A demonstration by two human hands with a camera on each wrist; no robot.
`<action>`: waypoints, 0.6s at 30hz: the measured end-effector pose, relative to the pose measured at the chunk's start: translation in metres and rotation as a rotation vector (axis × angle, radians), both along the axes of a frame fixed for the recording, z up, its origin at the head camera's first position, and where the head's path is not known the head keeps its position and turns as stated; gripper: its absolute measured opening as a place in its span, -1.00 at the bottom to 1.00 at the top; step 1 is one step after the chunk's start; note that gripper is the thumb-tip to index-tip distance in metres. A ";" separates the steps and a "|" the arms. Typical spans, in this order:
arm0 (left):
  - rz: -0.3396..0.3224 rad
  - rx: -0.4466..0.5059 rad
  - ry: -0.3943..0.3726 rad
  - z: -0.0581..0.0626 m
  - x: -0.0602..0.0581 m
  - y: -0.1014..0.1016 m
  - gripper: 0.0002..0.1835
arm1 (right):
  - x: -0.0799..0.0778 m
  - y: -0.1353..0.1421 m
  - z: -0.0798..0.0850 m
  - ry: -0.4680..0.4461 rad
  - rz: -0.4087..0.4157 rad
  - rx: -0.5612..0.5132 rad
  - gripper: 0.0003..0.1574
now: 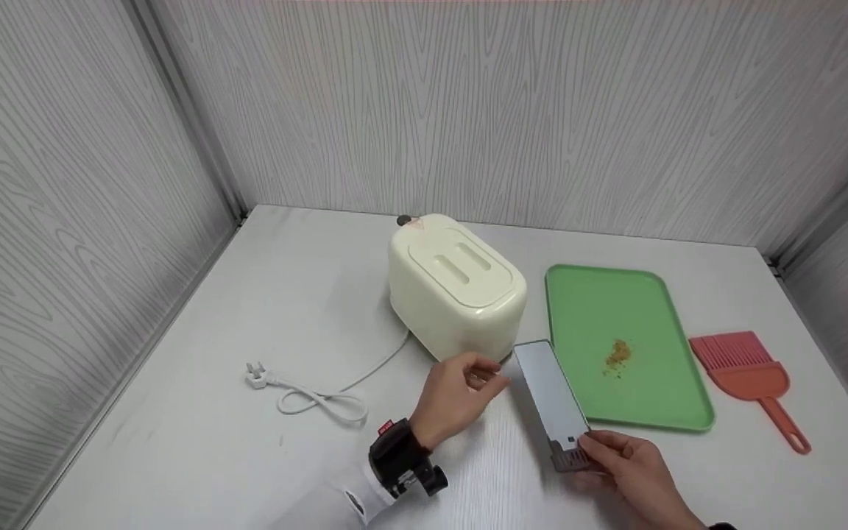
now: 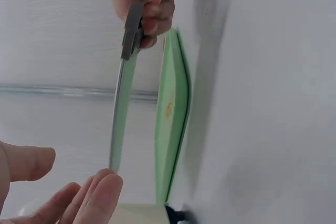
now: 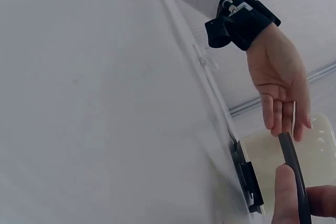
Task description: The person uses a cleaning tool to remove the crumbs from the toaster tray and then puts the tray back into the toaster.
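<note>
My right hand (image 1: pixel 634 471) pinches the slotted grey end of a flat crumb tray (image 1: pixel 550 390) between thumb and fingers. The tray is raised and tilted, its pale sheet reaching away toward the toaster (image 1: pixel 442 294). In the left wrist view it appears nearly edge-on. My left hand (image 1: pixel 457 394) hovers at the toaster's near end, loosely bent, thumb apart from the fingers. Its fingertips (image 2: pixel 102 192) overlap the crumb tray's far end in that view. Beside the crumb tray lies a green serving tray (image 1: pixel 608 294) with a small heap of brown crumbs (image 1: pixel 618 355).
A red brush (image 1: pixel 751 375) with pink bristles lies right of the green tray. From the toaster, a white cord (image 1: pixel 328 397) runs left to a plug (image 1: pixel 256 377). Grey wood-grain panels (image 1: pixel 468 110) stand around the white table (image 1: pixel 196 412).
</note>
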State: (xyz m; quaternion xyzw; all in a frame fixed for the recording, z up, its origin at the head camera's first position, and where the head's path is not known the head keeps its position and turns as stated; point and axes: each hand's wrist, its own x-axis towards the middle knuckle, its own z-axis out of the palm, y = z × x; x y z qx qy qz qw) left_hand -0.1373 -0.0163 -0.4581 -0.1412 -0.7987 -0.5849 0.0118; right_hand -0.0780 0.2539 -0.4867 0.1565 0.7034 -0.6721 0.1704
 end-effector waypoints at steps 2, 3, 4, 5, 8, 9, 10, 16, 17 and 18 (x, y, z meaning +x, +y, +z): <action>0.031 -0.010 0.075 0.008 -0.001 -0.006 -0.78 | 0.000 0.006 0.001 0.009 0.056 -0.019 -0.59; 0.042 -0.005 0.107 0.012 -0.002 -0.009 -0.78 | 0.000 0.008 0.002 0.018 0.087 -0.022 -0.61; 0.052 -0.003 0.142 0.016 -0.003 -0.011 -0.78 | -0.001 0.011 0.002 0.025 0.115 -0.021 -0.62; 0.062 -0.006 0.180 0.020 -0.004 -0.013 -0.78 | -0.002 0.013 0.003 0.026 0.136 -0.024 -0.62; 0.091 -0.030 0.299 0.030 -0.008 -0.019 -0.80 | -0.005 0.018 0.007 0.029 0.193 -0.008 -0.61; 0.097 -0.044 0.342 0.033 -0.009 -0.021 -0.81 | -0.006 0.019 0.008 0.034 0.212 0.000 -0.59; 0.103 -0.065 0.387 0.036 -0.010 -0.022 -0.81 | -0.008 0.020 0.010 0.036 0.226 0.008 -0.57; 0.138 -0.223 0.617 0.050 -0.018 -0.029 -0.77 | -0.018 0.025 0.017 0.064 0.320 0.062 -0.45; 0.134 -0.243 0.644 0.052 -0.020 -0.030 -0.76 | -0.020 0.026 0.018 0.065 0.331 0.067 -0.45; 0.125 -0.259 0.663 0.054 -0.021 -0.030 -0.75 | -0.022 0.027 0.018 0.067 0.340 0.071 -0.45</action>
